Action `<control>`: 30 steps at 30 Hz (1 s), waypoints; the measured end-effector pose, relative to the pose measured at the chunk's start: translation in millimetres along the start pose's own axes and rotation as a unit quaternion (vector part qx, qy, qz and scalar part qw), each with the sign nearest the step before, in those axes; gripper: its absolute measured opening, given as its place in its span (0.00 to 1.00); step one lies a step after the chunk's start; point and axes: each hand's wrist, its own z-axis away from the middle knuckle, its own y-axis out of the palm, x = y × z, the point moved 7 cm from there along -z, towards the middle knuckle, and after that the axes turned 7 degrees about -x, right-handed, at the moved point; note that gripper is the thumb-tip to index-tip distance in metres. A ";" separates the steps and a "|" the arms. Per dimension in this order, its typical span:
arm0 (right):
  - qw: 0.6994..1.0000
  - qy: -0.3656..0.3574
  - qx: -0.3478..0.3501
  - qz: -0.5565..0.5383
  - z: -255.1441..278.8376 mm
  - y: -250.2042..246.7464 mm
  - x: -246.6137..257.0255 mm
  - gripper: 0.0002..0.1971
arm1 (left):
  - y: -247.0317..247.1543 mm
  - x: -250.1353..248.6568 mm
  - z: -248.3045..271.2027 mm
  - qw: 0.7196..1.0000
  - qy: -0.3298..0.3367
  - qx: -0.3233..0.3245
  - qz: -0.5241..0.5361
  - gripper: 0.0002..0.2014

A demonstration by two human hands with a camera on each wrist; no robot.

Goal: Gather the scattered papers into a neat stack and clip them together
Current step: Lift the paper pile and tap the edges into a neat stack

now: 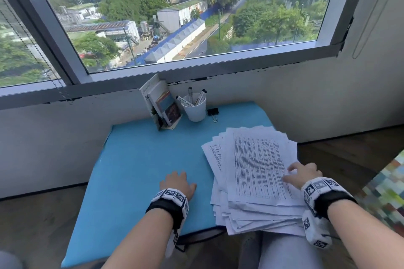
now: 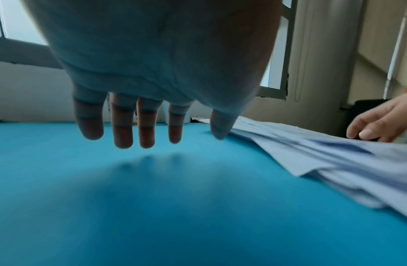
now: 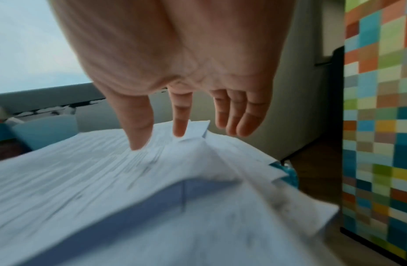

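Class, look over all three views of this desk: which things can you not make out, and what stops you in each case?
- Printed text on the papers: too small in the head view, blurred in the right wrist view.
- Near edge of the pile: hidden behind the right hand and wristband, head view.
- Binder clip: small in the head view, unseen from either wrist.
- Left hand: its fingers hide the far desk items, left wrist view.

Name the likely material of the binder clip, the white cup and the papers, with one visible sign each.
Binder clip: probably metal, black body, shiny wire handles. White cup: smooth, matte; plastic or ceramic, unclear. Papers: thin printed paper, edges curling and fanned.
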 end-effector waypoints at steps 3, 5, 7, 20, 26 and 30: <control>0.997 0.038 0.000 -0.070 -14.0 -3.6 -13.9 0.44 | 0.3 -24.1 -5.7 0.998 -0.026 0.020 0.049 0.32; 0.991 0.055 0.021 -0.118 -23.1 0.1 -18.9 0.51 | 3.6 -42.3 -8.7 0.994 -0.039 0.047 0.092 0.37; 0.990 0.061 0.060 -0.116 -28.1 6.8 -20.0 0.51 | 6.0 -59.4 -9.5 0.988 -0.048 0.083 0.123 0.41; 0.993 -0.018 0.059 -0.102 -32.0 22.0 -13.7 0.44 | -6.7 -113.1 -9.6 0.900 -0.163 0.094 0.392 0.39; 0.987 -0.023 0.075 -0.138 -21.1 21.5 -15.5 0.41 | 7.1 -106.1 -8.9 0.824 -0.209 0.135 0.508 0.40; 0.985 0.004 0.062 -0.158 -25.2 25.4 -22.9 0.41 | 6.1 -115.2 -7.3 0.822 -0.172 0.136 0.526 0.24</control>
